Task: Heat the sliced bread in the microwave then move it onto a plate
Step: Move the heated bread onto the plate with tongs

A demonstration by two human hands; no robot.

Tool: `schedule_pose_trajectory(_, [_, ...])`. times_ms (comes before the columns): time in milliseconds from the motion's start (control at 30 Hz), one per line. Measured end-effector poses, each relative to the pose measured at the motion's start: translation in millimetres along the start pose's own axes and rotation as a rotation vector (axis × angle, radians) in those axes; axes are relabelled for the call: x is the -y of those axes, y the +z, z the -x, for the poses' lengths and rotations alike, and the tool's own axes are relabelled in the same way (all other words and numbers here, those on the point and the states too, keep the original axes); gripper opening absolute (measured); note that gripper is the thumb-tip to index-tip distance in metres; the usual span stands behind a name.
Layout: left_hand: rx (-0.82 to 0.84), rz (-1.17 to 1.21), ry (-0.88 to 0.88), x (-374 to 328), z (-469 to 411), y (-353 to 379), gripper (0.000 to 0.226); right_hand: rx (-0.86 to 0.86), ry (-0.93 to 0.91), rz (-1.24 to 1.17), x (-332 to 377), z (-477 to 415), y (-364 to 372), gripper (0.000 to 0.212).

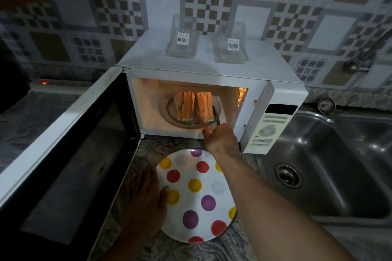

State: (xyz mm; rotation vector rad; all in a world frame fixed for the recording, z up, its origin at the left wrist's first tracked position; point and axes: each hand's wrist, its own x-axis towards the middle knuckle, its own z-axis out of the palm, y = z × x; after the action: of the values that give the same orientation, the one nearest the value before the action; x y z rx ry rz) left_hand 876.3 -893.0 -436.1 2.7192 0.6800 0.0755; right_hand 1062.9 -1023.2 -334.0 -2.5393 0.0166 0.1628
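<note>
Several bread slices (187, 108) stand on edge in two bunches on the glass turntable (172, 112) inside the lit white microwave (212, 72), whose door (70, 144) hangs wide open to the left. My right hand (220, 139) grips metal tongs (209, 119) at the microwave's mouth; their arms sit on either side of the right bunch of slices. A white plate with coloured dots (197, 195) lies on the counter in front. My left hand (146, 199) rests flat on the counter at the plate's left rim, thumb touching the rim.
Two upturned clear glass containers (182, 38) (231, 44) with barcode labels stand on top of the microwave. A steel sink (331, 167) lies to the right, with a tap (364, 55) on the tiled wall. The open door blocks the counter's left side.
</note>
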Motion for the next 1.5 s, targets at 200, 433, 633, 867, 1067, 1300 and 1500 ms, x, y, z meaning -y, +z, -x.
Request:
schedule_pose_trajectory(200, [0.022, 0.006, -0.009, 0, -1, 2, 0.090, 0.005, -0.034, 0.095, 4, -12, -2, 0.037])
schedule_pose_trajectory(433, [0.055, -0.051, -0.019, 7, -5, 8, 0.082, -0.030, -0.045, 0.153, 4, -16, -1, 0.030])
schedule_pose_trajectory(633, [0.042, -0.076, -0.011, 5, -1, 6, 0.078, -0.074, -0.071, 0.160, -2, -15, 0, 0.026])
schedule_pose_trajectory(867, [0.014, -0.073, -0.022, 2, -1, 2, 0.077, -0.083, -0.064, 0.103, -5, -14, -6, 0.033])
schedule_pose_trajectory(1067, [0.041, -0.067, -0.009, 5, -4, 6, 0.075, -0.074, -0.055, 0.096, -14, 1, -17, 0.035])
schedule_pose_trajectory(1300, [0.034, -0.045, -0.021, 1, -1, 2, 0.076, -0.083, -0.034, 0.112, -32, 41, -28, 0.039])
schedule_pose_trajectory(1500, [0.097, -0.050, -0.010, -2, 0, -6, 0.067, -0.112, -0.057, 0.082, -52, 98, -33, 0.042])
